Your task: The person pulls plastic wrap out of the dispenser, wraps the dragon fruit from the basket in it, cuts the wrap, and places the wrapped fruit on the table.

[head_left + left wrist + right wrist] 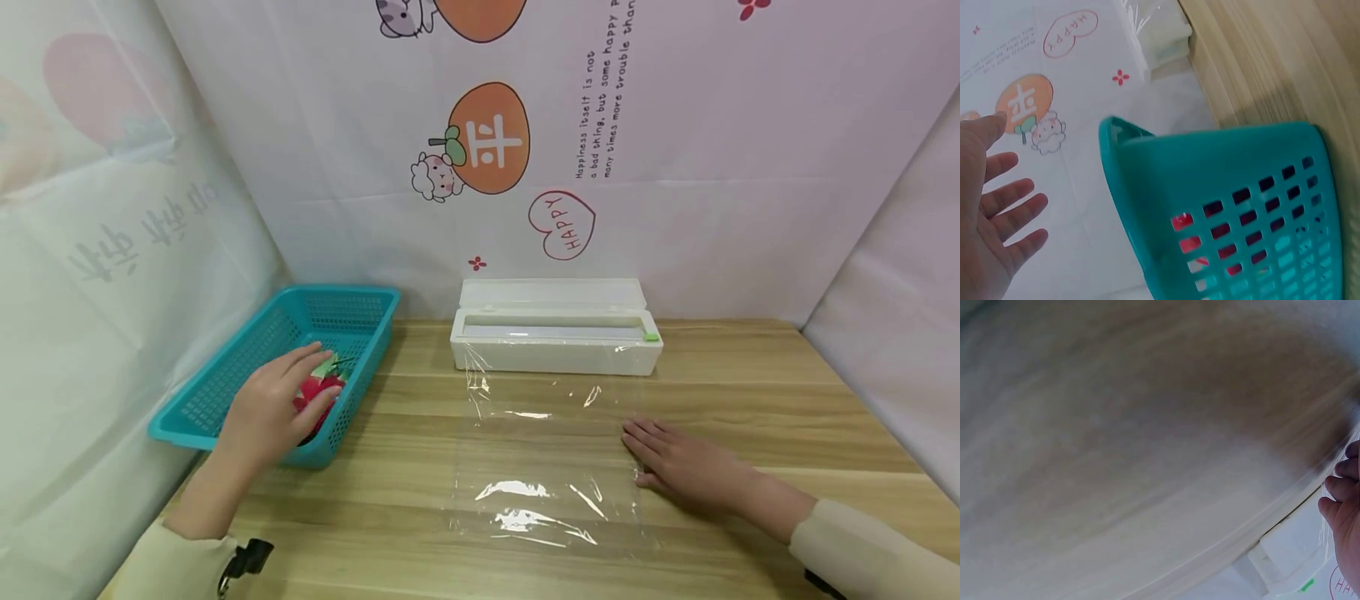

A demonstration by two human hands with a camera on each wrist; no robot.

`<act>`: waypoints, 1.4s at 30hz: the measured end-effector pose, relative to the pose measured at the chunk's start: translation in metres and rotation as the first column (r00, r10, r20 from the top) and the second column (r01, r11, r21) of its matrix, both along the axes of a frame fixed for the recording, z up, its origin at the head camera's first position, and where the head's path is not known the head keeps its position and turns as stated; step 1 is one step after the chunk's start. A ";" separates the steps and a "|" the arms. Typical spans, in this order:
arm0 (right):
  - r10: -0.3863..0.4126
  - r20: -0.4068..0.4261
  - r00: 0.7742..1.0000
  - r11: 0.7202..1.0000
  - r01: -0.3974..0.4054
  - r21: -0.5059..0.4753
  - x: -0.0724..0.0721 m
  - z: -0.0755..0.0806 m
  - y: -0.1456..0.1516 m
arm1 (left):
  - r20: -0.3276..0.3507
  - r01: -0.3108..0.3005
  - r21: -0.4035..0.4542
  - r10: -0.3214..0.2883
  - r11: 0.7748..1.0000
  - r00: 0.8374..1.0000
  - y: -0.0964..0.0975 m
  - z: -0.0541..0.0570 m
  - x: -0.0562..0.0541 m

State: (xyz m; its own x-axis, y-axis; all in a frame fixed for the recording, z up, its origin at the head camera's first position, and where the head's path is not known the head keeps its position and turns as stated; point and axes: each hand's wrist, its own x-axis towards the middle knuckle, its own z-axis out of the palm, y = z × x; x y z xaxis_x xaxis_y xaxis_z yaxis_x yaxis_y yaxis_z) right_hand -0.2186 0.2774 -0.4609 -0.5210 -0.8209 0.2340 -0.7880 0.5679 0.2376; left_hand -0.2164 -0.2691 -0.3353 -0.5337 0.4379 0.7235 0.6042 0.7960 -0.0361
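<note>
In the head view, the left hand point(266, 408) covers part of the red item point(313, 390), perhaps a strawberry, inside the teal basket point(345, 292). The left wrist view shows that item only in scraps through the basket's holes, with the basket cut off below and the hand at the left edge. The right wrist view blurs the tabletop point(1135, 450) and crops the right hand point(1344, 515). The near edge of the clear film point(547, 450) is hard to trace.
</note>
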 end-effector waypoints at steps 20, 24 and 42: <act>-0.025 0.014 1.000 1.000 0.025 0.013 0.002 -0.001 -0.001 | 0.638 -0.345 -0.034 0.286 0.938 0.715 -0.040 -0.010 -0.030; -0.024 0.006 1.000 1.000 0.024 0.016 0.002 -0.001 -0.001 | 0.683 -0.370 -0.057 0.307 0.927 0.663 -0.043 -0.016 -0.038; -0.008 -0.014 1.000 1.000 0.008 0.014 0.001 -0.002 0.001 | 0.790 -0.347 -0.116 0.299 0.930 0.535 -0.050 -0.034 -0.052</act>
State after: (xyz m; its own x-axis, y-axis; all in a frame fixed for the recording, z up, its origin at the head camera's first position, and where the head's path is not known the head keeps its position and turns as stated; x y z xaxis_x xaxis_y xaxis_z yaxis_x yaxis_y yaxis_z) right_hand -0.2177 0.2780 -0.4626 -0.5247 -0.8197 0.2297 -0.7799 0.5710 0.2563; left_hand -0.2681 -0.3190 -0.3698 -0.9948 0.0944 -0.0375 0.0745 0.9288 0.3631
